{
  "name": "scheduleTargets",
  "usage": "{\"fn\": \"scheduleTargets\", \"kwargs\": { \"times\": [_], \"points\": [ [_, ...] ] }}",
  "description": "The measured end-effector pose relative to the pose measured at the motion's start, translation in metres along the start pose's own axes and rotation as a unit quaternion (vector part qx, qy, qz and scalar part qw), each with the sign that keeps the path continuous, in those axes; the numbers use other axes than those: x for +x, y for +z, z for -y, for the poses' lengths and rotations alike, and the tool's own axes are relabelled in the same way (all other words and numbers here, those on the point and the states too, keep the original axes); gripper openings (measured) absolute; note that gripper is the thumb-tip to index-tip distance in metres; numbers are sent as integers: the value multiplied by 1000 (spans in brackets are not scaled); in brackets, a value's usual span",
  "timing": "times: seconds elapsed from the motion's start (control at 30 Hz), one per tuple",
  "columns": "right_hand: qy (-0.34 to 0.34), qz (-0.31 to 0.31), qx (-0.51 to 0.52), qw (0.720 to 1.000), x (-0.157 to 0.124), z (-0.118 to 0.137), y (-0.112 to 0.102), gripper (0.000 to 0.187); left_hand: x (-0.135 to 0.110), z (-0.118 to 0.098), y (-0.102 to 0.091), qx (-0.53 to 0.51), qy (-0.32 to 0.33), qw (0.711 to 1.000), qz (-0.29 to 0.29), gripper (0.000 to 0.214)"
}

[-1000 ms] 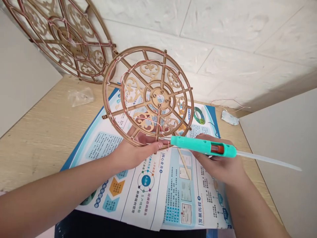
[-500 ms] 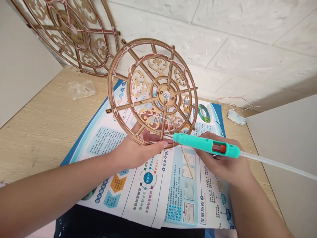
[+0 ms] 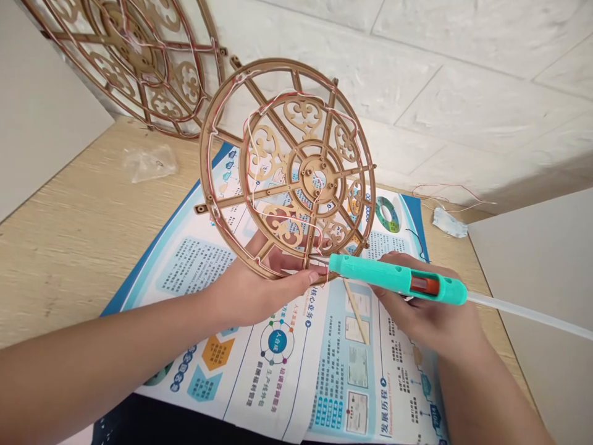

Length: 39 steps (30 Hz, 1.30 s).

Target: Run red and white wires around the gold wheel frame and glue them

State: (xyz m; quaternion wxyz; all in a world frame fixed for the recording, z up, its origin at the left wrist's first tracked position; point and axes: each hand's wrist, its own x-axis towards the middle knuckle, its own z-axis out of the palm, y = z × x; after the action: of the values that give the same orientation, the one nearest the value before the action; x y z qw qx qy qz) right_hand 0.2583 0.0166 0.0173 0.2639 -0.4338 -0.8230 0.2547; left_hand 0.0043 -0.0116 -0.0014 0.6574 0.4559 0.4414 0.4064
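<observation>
Left hand (image 3: 250, 287) grips the wooden wheel (image 3: 273, 193); right hand (image 3: 428, 321) grips a glue gun (image 3: 380, 275), hands just apart.
The tip is hard to make out at the rim, beside the left fingers (image 3: 310, 276). A poster (image 3: 199, 272) covers the desk (image 3: 83, 247); a second wheel (image 3: 185, 47) leans on the wall (image 3: 370, 74).

Bright, even light, soft shadows, sharp focus.
Wide-angle distortion bends the wall (image 3: 417, 74) and table (image 3: 69, 259) toward the edges; the left hand (image 3: 259, 287) and right hand (image 3: 428, 315) look crisp, and the wall darkens low on the right.
</observation>
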Motion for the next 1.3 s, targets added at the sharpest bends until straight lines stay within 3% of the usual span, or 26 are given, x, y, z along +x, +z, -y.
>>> {"fn": "scheduleTargets", "kwargs": {
  "times": [0.43,0.63,0.73,1.13,1.3],
  "points": [
    [22,5,-8,1000,-6,-7,-1,7,0,-7,4,58,-25,998,-20,16],
    [24,16,-7,1000,-6,-7,-1,9,0,-5,2,80,-60,995,-22,21],
    [26,14,2,1000,-6,-8,0,10,0,-4,1,70,-77,994,-22,34],
    [26,7,3,1000,-6,-8,0,11,1,-1,2,21,-43,999,-11,44],
    [35,-5,-3,999,-11,-12,0,7,1,2,1,39,-27,998,-33,29]
  ]
}}
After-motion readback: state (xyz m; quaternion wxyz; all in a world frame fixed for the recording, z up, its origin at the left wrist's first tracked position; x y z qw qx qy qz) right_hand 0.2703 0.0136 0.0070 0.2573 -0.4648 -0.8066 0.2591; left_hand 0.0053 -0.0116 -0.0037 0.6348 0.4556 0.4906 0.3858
